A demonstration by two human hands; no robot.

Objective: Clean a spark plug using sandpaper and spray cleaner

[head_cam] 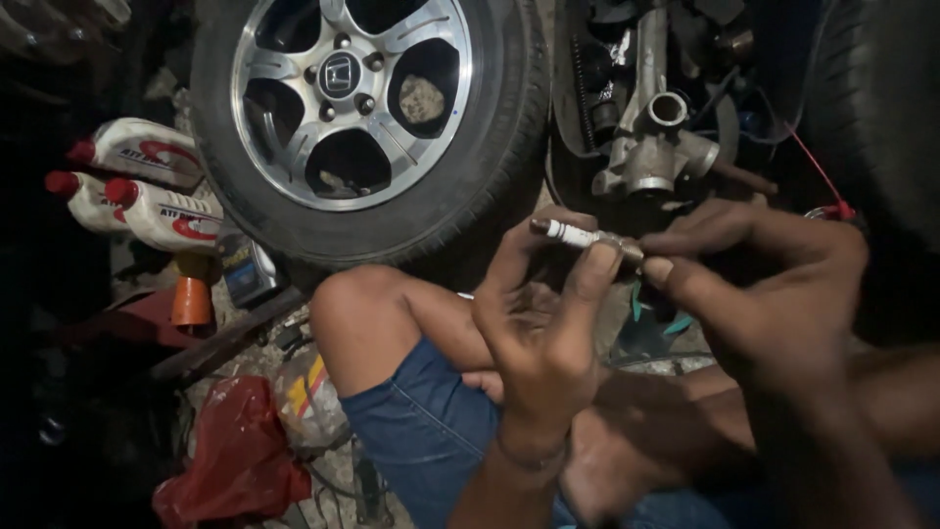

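So the person is sitting on the ground with knees up, and both hands are working on a spark plug (586, 238) held up in front of a car wheel (367, 118). The left hand (539, 323) is gripping the plug, fingers curled closed around its metal end with the white ceramic part sticking out to the left. The right hand (774, 294) is pinching at the other end, thumb and forefinger closing in on the tip, touching it as far as I can tell. It's pretty dark on that side, so the exact contact is hard to make out.

Behind the hands, the alloy wheel is leaning upright, and just right of it a grey metal engine part (654, 147) is sitting among other dark bits. Off to the left, three white oil bottles (147, 191) with red caps are lying in a pile, with an orange funnel (191, 299) just below them. A red plastic bag (235, 460) is lying near the person's denim shorts (421, 421).
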